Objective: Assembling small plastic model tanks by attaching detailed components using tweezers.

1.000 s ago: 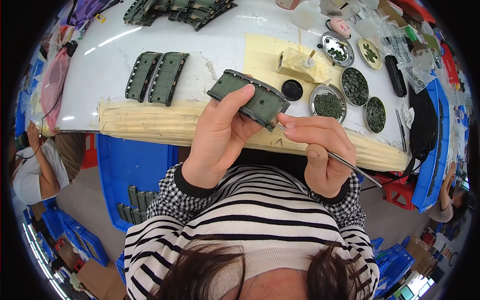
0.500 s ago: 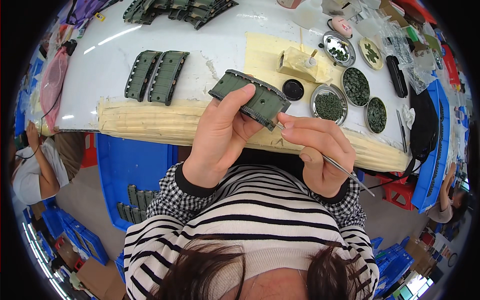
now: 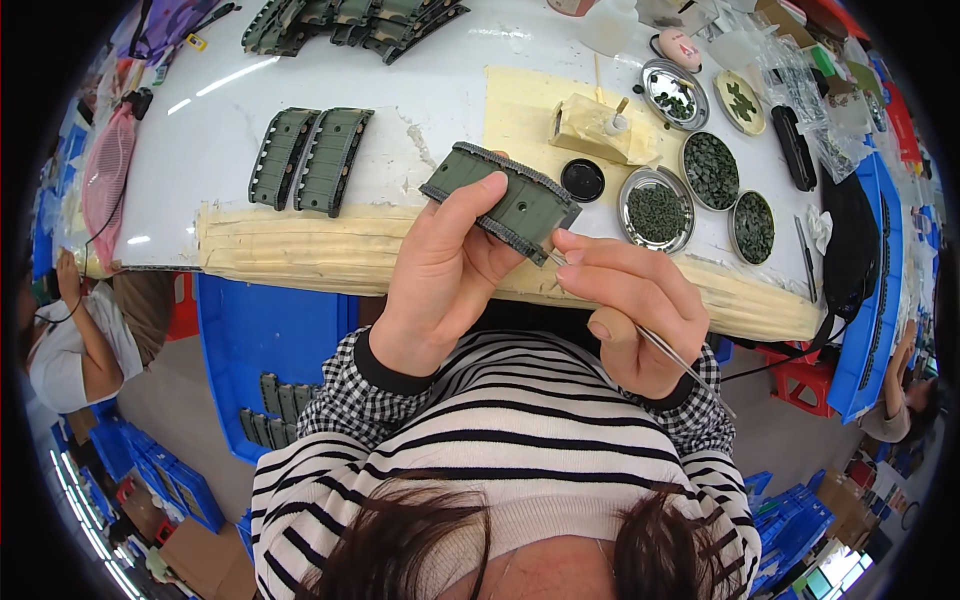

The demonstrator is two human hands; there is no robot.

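My left hand (image 3: 430, 270) grips a dark green model tank hull (image 3: 522, 208) with dark tracks along its two long sides. My thumb lies on its flat green face, where a small round hole shows. Between the fingers of my right hand (image 3: 645, 305) is a pair of slim metal tweezers (image 3: 692, 372). The tweezers' tips are close to the lower right corner of the hull; whether they touch it or pinch a part is too small to tell. Two similar green track pieces, a left one (image 3: 280, 160) and a right one (image 3: 334, 160), lie side by side on the table.
Small green parts (image 3: 657, 212) fill a metal dish on the right, beside tins of dark green pieces (image 3: 711, 172). A black round lid (image 3: 583, 180) lies near a tape-covered block (image 3: 600, 130). More green hulls (image 3: 350, 20) are piled at the back. A blue tray (image 3: 270, 330) sits below the table's left edge.
The tweezers have swung slightly, their rear end shifting left and down, and their tips have moved a little. My left hand and the hull stay almost in place.
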